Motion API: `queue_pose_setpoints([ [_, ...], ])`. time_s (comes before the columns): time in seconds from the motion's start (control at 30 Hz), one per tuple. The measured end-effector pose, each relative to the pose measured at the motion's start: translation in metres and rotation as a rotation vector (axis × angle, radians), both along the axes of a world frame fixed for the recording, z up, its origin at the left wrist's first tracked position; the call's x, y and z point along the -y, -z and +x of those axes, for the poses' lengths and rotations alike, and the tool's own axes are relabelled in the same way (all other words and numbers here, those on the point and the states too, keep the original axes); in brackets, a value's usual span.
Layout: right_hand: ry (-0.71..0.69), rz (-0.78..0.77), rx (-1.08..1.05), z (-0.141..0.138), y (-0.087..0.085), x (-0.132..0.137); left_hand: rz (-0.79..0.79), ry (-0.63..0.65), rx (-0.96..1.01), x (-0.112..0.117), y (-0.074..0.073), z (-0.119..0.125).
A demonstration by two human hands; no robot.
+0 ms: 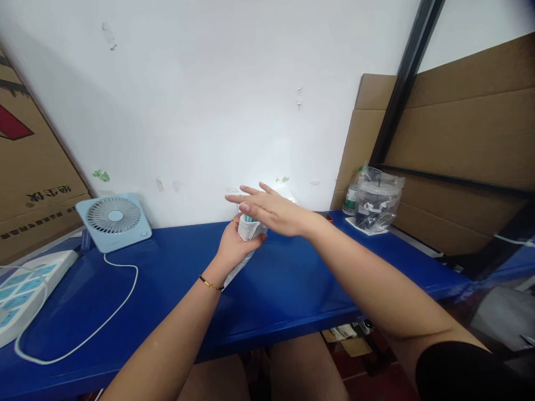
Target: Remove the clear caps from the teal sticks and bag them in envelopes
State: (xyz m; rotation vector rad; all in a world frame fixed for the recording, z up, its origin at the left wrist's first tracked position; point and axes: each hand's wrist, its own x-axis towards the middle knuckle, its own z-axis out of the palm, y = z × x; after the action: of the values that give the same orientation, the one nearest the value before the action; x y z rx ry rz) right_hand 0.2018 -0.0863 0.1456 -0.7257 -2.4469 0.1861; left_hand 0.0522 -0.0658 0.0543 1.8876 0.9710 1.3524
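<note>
My left hand (236,242) is wrapped around a white packet (247,230), thumb across its near side. Several teal tips show at the packet's upper end; what they belong to is too small to tell. A pale flap of the packet hangs down past my wrist. My right hand (276,211) is stretched flat just above and beside the packet's upper end, its fingers spread and pointing left. Whether the right palm touches the packet is hidden. Behind my right hand, part of a white thing (286,194) shows against the wall.
The blue table (179,278) meets a white wall. A light blue fan (115,220) with a white cable stands at left, near a power strip (31,292). At right are a bottle (350,197) and a clear plastic bag (378,203) with a cup inside. Cardboard flanks both sides.
</note>
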Motion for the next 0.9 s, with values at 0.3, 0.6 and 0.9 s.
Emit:
queue_pose_setpoints([
  [0.3,-0.193,0.0,0.006,0.044,-0.025,-0.003,-0.068,0.424,0.157,-0.007,-0.006,-0.021],
  [0.6,0.025,0.421,-0.143,0.036,-0.012,0.005,0.352,0.167,0.004,-0.005,-0.047,-0.016],
  [0.9,-0.004,0.037,0.144,0.044,0.131,0.106,0.344,0.212,-0.605,0.103,0.068,-0.049],
])
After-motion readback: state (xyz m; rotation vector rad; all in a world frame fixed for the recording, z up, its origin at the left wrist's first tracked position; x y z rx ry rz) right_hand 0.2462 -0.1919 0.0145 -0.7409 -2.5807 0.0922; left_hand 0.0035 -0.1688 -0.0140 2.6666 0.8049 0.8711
